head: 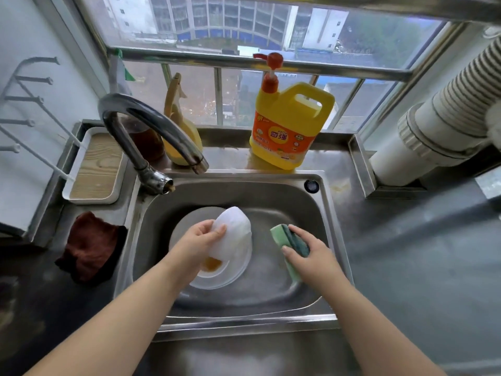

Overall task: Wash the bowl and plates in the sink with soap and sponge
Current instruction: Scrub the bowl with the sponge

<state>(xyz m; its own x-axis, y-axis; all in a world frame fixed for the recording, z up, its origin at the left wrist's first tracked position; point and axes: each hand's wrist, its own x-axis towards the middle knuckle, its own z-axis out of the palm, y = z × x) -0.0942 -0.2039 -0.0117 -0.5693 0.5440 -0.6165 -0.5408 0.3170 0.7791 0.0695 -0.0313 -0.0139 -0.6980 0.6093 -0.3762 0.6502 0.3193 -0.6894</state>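
— Where is the plate you are washing?
— My left hand [202,238] is pinching the white plate [233,234] by its rim. It is tipping up on edge over the sink [320,213], its long way running from 12 to 6.
— And the sponge [288,246]?
— My right hand [311,253] is squeezing it at the plate's 3 o'clock, near but apart. That hand is going to scrub.

Steel counter [393,240] carries a yellow soap jug [287,131], dark red cloth [89,248], wood-lined tray [95,166] — sink [311,267] set in it
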